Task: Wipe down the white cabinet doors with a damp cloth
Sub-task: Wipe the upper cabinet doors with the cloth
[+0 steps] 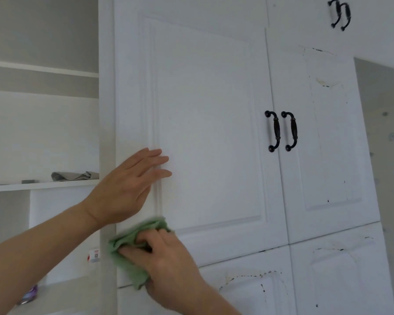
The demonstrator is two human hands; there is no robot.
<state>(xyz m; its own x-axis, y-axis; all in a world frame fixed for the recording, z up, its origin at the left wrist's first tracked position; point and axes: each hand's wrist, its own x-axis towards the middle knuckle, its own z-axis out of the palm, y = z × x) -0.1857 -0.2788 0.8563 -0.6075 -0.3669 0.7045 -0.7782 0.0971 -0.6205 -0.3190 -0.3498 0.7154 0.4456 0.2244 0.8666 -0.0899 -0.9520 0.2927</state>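
Two hands: right hand [166, 258] fingers bunch green cloth [132, 253] on cabinet door [205, 123]; left hand [127, 185] fingers flat, straight

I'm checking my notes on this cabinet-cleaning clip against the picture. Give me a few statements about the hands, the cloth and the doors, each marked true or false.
1. The right hand holds a green cloth against the lower left corner of the door. True.
2. The left hand grips a door handle. False: it lies flat on the door, fingers straight, well left of the black handles.
3. The neighbouring door on the right shows dark marks and chipped spots. True.
4. The cloth is blue. False: it is green.
5. A grey rag lies on the open shelf to the left. True.
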